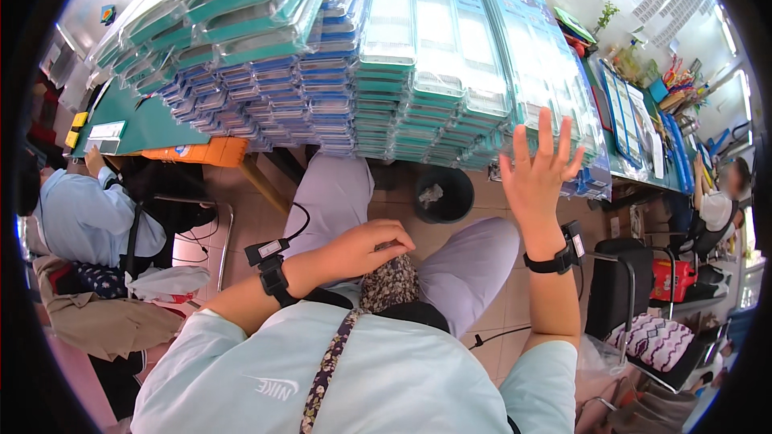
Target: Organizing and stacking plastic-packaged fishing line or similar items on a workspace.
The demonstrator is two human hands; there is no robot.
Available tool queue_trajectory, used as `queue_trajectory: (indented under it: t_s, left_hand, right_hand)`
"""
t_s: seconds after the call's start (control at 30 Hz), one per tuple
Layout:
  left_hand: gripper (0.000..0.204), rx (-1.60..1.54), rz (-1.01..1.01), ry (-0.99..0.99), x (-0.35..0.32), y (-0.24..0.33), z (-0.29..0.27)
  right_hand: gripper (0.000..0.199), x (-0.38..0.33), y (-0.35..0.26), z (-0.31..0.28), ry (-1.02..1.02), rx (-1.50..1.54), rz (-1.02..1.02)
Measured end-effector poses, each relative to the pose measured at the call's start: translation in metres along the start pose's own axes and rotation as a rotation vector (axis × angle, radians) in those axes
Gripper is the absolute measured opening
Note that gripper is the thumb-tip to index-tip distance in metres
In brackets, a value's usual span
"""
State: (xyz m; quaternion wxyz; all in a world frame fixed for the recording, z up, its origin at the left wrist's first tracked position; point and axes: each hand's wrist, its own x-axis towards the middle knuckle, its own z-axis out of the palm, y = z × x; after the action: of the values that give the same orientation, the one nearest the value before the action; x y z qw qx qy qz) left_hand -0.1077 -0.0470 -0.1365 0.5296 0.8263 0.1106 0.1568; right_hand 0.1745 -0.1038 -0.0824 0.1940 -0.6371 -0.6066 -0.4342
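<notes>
My right hand (543, 162) is raised with its fingers spread. It overlaps the front of long clear packages (527, 48) with blue header cards, and I cannot tell whether it touches them. My left hand (371, 245) hovers at or rests on my lap, palm down, its fingers loosely stretched and holding nothing I can see. Below it lies a dark floral cloth pouch (390, 285), joined to a patterned strap (331, 370) across my shirt. High stacks of teal (386, 108) and blue packages (326, 104) rise in front of me.
A black bin (445, 195) stands on the floor beyond my knees. At left, a person in light blue (104, 209) sits by a green table (153, 124). Black chairs (619, 285) and another person (720, 209) are at right. Cables run from both wrist devices.
</notes>
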Motion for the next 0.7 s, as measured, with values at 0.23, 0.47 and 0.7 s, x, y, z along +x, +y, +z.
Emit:
queue_trajectory:
  t_s: [0.23, 0.47, 0.7]
  left_hand:
    - [0.016, -0.238, -0.073, -0.074, 0.020, 0.015, 0.000]
    - [0.026, -0.590, -0.244, -0.209, 0.052, 0.024, -0.003]
    - [0.058, -0.890, -0.280, -0.199, 0.088, 0.039, 0.001]
  right_hand:
    - [0.073, 0.005, 0.003, -0.017, -0.050, -0.068, -0.111]
    - [0.066, -0.022, -0.005, -0.051, -0.029, -0.016, -0.102]
    - [0.065, -0.041, -0.012, -0.091, 0.075, 0.279, 0.006]
